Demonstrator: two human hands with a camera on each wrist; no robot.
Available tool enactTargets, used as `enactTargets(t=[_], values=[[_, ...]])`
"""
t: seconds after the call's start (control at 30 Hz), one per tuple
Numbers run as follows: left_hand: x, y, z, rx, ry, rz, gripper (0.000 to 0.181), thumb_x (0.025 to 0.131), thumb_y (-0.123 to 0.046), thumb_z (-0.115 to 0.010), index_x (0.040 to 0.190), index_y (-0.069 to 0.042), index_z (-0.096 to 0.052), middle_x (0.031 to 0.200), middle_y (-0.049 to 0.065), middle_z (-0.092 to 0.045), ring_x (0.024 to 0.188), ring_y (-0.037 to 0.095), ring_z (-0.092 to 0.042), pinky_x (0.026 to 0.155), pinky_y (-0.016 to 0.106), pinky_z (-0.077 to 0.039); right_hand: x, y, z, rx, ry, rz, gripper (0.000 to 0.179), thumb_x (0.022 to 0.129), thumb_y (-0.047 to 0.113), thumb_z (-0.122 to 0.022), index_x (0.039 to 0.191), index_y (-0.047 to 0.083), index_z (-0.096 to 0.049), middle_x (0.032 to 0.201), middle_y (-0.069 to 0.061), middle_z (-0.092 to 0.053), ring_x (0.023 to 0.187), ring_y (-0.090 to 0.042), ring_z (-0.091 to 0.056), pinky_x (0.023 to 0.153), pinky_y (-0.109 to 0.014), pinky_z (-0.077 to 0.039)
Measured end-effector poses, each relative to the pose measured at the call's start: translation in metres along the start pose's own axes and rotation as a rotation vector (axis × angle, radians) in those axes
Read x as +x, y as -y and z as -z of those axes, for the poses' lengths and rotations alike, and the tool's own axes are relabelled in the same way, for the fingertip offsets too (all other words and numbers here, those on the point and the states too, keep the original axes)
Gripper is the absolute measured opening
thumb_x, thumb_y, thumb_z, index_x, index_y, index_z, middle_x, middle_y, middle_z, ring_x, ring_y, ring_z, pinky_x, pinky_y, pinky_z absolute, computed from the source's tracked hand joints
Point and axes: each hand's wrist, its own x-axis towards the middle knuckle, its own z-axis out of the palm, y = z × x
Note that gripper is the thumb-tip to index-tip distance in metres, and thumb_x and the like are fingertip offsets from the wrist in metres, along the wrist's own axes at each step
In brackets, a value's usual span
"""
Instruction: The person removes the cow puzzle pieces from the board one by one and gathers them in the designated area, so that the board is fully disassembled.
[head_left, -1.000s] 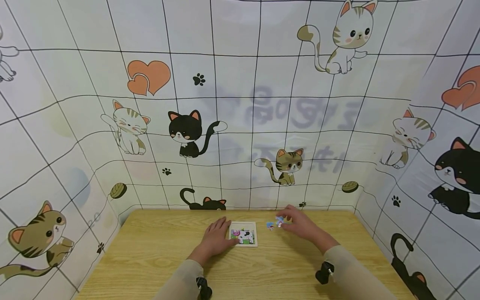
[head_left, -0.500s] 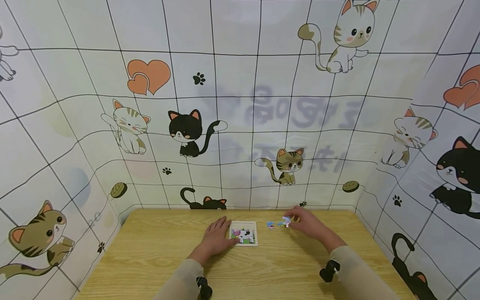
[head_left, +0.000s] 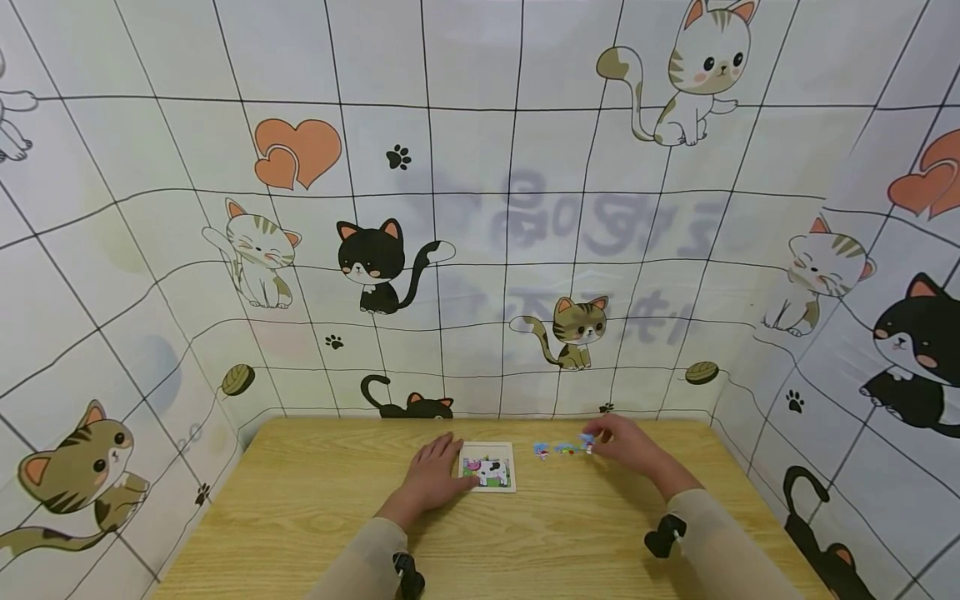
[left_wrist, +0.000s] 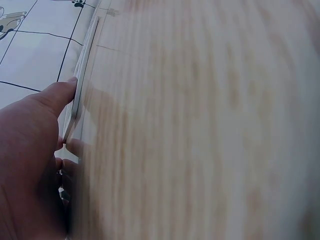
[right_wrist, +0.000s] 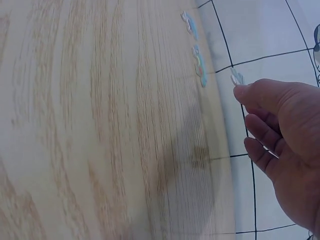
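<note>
In the head view my left hand (head_left: 433, 475) holds a small white-framed jigsaw puzzle board (head_left: 506, 487) at its left side. A cow picture fills the lower part of the board. The left wrist view shows the thumb against the edge of the puzzle board (left_wrist: 82, 82). My right hand (head_left: 628, 443) pinches a small blue and white puzzle piece (head_left: 587, 443) between thumb and fingertips. The right wrist view shows that puzzle piece (right_wrist: 237, 77) raised off the table. Between it and the board lie a blue puzzle piece (head_left: 541, 451) and a green-blue puzzle piece (head_left: 565, 448).
Everything rests on a wood-grain table (head_left: 315, 517). A white cloth wall (head_left: 465, 250) with a black grid and printed cats closes off the back and both sides. Small black devices are strapped at both sleeves.
My right hand has moved right, carrying the puzzle piece away from the others. The green-blue piece now shows fully on the table. My left hand has stayed at the puzzle board.
</note>
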Motion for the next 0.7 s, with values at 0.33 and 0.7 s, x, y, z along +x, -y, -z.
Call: enactTargets(t=[0.33,0.7], values=[[-0.003,-0.008,0.009,-0.011,0.020,0.012,0.090,0.089,-0.069,-0.062,0.156,-0.013,-0.041,0.163,0.014,-0.030,0.149,0.037,-0.028,0.118,0.061,-0.020,0.004,-0.012,0.002,0.014,0.034,-0.013,0.021,0.095,0.006,-0.071,0.115,0.002,-0.070,0.107,-0.012,-0.066,0.091,-0.027,-0.060,0.065,-0.032,-0.052],[-0.005,-0.010,0.009,-0.023,-0.001,-0.004,0.091,0.089,-0.069,-0.062,0.154,-0.009,-0.042,0.161,0.017,-0.032,0.147,0.040,-0.029,0.116,0.064,-0.021,0.006,-0.019,-0.003,0.035,0.036,-0.046,0.018,0.094,0.002,-0.071,0.112,0.001,-0.071,0.103,-0.010,-0.066,0.084,-0.021,-0.060,0.065,-0.031,-0.052]])
